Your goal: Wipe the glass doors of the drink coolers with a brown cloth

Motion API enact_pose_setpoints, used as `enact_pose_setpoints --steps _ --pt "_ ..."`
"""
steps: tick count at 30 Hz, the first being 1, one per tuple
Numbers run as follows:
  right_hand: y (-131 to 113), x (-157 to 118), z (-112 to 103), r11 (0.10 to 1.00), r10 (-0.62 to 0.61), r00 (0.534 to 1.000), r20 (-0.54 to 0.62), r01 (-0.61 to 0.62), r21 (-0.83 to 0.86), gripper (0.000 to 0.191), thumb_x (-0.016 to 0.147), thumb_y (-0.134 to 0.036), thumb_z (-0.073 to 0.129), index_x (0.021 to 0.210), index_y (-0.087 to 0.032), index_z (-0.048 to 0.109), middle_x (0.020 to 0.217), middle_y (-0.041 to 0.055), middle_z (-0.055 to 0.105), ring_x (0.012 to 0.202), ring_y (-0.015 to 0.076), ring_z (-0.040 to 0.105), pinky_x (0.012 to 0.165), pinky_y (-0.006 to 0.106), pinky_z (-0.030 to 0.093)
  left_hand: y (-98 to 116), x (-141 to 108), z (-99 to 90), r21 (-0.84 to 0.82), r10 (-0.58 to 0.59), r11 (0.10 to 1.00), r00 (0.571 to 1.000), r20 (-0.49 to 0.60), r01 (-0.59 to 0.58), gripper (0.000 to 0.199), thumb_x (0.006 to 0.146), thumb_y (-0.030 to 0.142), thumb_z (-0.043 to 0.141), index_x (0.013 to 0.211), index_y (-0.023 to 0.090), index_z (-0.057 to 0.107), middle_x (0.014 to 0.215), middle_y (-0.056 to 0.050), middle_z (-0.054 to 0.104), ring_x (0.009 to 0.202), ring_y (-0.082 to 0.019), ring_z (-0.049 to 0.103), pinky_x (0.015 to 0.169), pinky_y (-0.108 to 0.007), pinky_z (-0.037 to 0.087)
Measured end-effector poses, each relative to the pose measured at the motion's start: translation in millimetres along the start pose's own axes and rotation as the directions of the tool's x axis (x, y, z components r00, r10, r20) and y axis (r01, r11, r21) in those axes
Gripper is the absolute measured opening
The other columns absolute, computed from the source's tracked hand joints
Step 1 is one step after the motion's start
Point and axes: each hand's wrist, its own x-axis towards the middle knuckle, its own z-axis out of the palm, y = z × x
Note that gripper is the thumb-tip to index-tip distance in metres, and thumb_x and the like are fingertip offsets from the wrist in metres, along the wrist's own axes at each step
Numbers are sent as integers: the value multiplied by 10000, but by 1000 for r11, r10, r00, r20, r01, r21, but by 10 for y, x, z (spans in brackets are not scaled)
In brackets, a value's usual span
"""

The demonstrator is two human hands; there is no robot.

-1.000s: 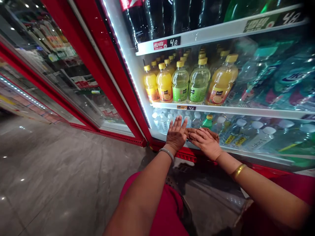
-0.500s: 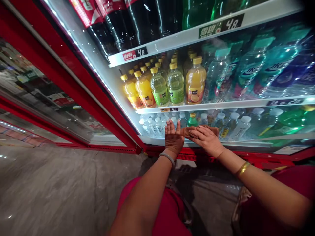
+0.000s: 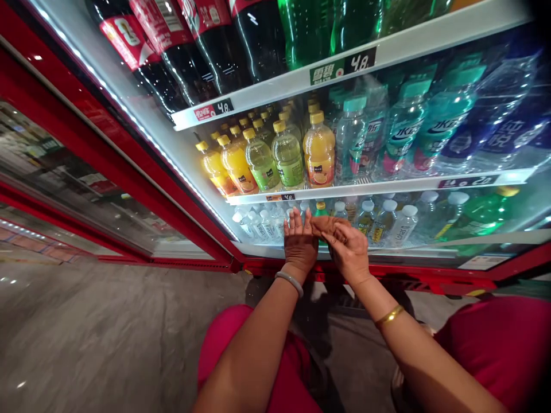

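Note:
My left hand [image 3: 300,244] lies flat on the glass door [image 3: 267,250] near its bottom edge, fingers stretched out. Just beside it, my right hand [image 3: 350,252] has its fingers bent around a brown cloth [image 3: 323,223], which is bunched against the glass and reaches my left fingertips. Part of the cloth is hidden by my right fingers. Behind the pane, close to both hands, stand small water bottles [image 3: 403,226] with white caps and a green bottle [image 3: 321,210] with a yellow cap.
Juice bottles [image 3: 319,150] with yellow caps fill the middle shelf, with teal-capped bottles [image 3: 404,129] to their right. Large cola bottles [image 3: 189,63] are above. A red door frame [image 3: 129,155] slants along the left. My knees are bent above the grey floor [image 3: 107,332].
My right hand has drawn in toward my left, its fingers now curled and the cloth bunched up. The left hand stays flat on the glass. The view has shifted slightly right.

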Motion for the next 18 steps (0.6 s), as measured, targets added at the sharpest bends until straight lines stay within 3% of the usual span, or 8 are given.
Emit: enact_pose_setpoints --steps 4,11,16,18 --pt "264 186 13 997 70 996 -63 -69 18 474 947 -260 716 1405 -363 652 1369 126 566 1295 292 562 1066 459 510 108 -35 27 9 -11 1000 998 -60 11 639 1015 196 516 1643 139 414 1727 -226 342 1636 -349 301 1342 -615 244" --pt "189 -124 -69 997 60 998 8 -60 44 235 920 -214 717 1120 -332 756 1210 84 624 1151 238 624 942 385 573 323 2 129 -31 100 994 993 -56 -102 594 1033 243 499 1621 171 451 1703 -183 416 1625 -313 341 1353 -578 252" --pt "456 122 -209 986 162 987 -15 -162 38 342 912 -192 700 1230 -306 748 1397 122 559 1299 301 568 1109 503 514 575 116 164 -79 126 988 988 -85 -133 650 993 179 495 1634 117 414 1718 -189 375 1633 -308 314 1355 -560 256" --pt "538 93 -210 982 187 982 -29 -186 27 357 912 -215 703 1256 -303 741 1426 133 534 1323 312 542 1129 526 500 692 178 164 -93 123 987 987 -103 -133 652 992 176 491 1638 134 416 1726 -180 354 1631 -307 318 1356 -551 255"
